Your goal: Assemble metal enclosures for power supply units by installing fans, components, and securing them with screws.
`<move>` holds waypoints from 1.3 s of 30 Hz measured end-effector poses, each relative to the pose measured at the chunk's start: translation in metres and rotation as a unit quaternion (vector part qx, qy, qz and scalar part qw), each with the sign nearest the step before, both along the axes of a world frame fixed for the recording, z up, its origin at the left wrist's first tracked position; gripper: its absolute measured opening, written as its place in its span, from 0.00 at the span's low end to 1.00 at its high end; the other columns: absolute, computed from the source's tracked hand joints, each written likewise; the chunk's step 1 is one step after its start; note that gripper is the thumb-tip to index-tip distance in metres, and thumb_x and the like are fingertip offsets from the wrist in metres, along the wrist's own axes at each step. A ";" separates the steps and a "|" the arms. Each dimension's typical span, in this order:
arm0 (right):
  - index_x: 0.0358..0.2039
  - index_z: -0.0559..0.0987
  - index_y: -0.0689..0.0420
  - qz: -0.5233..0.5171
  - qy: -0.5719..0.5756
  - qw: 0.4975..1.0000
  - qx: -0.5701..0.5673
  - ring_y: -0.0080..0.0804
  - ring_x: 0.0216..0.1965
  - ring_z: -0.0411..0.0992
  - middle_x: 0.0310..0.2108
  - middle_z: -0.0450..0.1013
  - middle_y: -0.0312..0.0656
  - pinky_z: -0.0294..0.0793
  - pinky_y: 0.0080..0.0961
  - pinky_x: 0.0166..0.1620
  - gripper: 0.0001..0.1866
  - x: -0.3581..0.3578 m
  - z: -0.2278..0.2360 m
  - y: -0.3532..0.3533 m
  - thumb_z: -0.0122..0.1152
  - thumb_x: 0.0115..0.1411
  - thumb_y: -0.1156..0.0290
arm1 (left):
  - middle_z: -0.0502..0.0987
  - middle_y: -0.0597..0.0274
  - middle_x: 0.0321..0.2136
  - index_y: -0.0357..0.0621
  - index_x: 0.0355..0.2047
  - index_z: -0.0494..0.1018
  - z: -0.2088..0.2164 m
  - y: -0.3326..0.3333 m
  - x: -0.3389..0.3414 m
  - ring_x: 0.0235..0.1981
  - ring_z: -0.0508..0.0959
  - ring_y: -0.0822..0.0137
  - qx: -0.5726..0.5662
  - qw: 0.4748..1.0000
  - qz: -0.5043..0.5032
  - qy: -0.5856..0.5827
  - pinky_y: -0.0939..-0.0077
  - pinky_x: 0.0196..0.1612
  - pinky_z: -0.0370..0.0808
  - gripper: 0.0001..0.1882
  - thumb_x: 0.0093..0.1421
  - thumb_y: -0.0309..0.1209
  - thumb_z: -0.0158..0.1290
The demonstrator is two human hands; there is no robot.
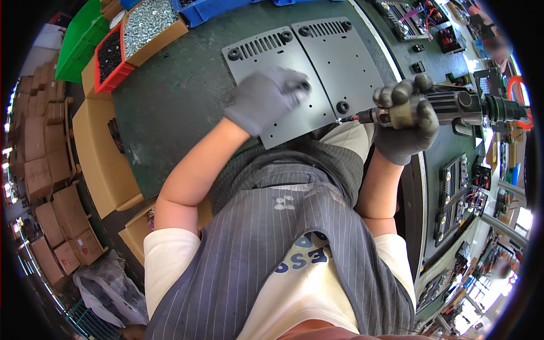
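Two grey metal plates lie side by side on the bench, a left plate (292, 113) and a right plate (351, 71), each with a row of slots at its far end. Black round rubber feet (343, 106) sit at several of their corners. My left hand (266, 99), gloved in grey and blurred, hovers over the left plate, its fingers pinched on what looks like a black rubber foot (306, 86). My gloved right hand (407, 116) grips a black electric screwdriver (453, 106), held level. A small shiny screw (339, 120) shows at its bit tip, by the right plate's near edge.
At the far left stand a red bin (116, 73) of black screws, a cardboard box (150, 25) of silver screws and a green bin (85, 37). Blue bins (218, 10) line the far edge. Electronic assemblies (453, 187) rest on the bench at right.
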State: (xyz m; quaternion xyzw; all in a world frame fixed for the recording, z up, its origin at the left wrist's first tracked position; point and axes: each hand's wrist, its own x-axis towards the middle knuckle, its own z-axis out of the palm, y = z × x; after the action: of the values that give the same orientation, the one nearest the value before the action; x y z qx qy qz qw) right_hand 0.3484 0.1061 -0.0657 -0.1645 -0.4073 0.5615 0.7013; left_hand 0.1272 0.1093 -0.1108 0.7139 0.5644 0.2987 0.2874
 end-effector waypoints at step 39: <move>0.47 0.66 0.59 0.092 0.014 0.993 0.070 0.32 0.24 0.71 0.26 0.72 0.42 0.73 0.28 0.27 0.26 -0.033 0.018 0.014 0.61 0.46 0.74 | 0.68 0.66 0.27 0.37 0.51 0.63 -0.022 0.003 -0.011 0.19 0.63 0.80 -0.357 0.596 0.015 -0.719 0.91 0.16 0.61 0.17 0.65 0.30 0.38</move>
State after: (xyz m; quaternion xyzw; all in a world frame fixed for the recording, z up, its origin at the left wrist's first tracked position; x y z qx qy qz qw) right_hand 0.3157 0.1202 -0.0473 -0.0687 -0.4497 0.5959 0.6618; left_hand 0.1163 0.1121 -0.1331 0.1002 0.2472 0.4941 0.8275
